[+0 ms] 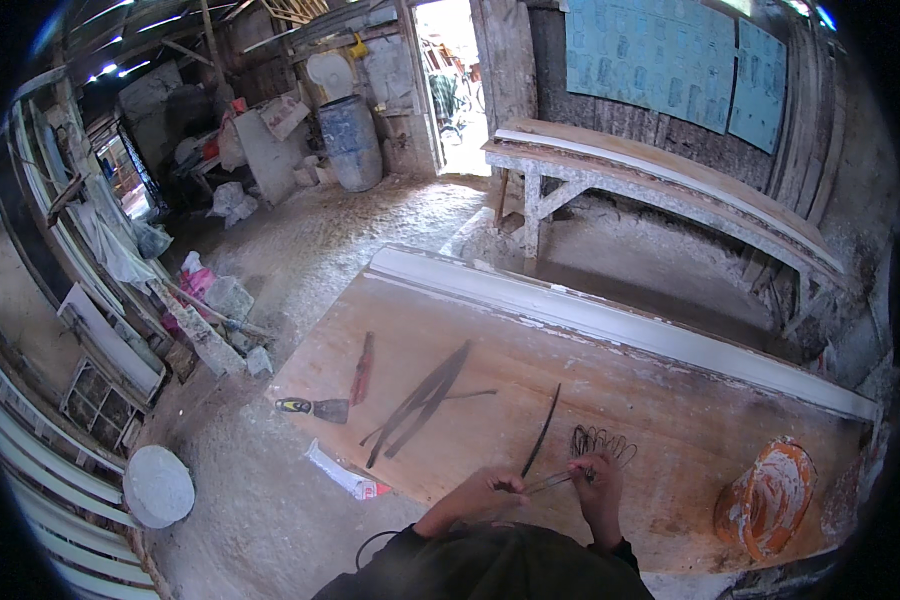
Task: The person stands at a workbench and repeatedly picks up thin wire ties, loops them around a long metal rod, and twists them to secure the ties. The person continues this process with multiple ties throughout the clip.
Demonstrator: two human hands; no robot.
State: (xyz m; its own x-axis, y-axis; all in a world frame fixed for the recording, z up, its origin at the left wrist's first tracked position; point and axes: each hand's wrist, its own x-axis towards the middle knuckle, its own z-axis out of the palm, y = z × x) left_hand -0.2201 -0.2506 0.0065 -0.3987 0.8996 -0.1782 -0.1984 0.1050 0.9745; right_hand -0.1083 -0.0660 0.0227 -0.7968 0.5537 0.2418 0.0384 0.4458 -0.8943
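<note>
Close to my body, at the near edge of the wooden table (pixel 510 345), both hands are closed around a thin greyish strip (pixel 550 482). My left hand (pixel 478 495) pinches its left end, and my right hand (pixel 598 488) grips its right end. What the strip is made of cannot be made out. A narrow dark strip (pixel 543 428) lies just beyond my left fingers. Right behind my right hand rests a loose bundle of looped dark wire (pixel 602 440), partly hidden by the fingers.
Several long dark strips (pixel 422 402) lie crossed at left, by a putty knife (pixel 328 409) and a narrow reddish tool (pixel 361 372). A white-smeared orange bucket (pixel 768 498) stands at right. White moulding (pixel 570 305) runs along the far edge; a bench (pixel 660 190) stands beyond.
</note>
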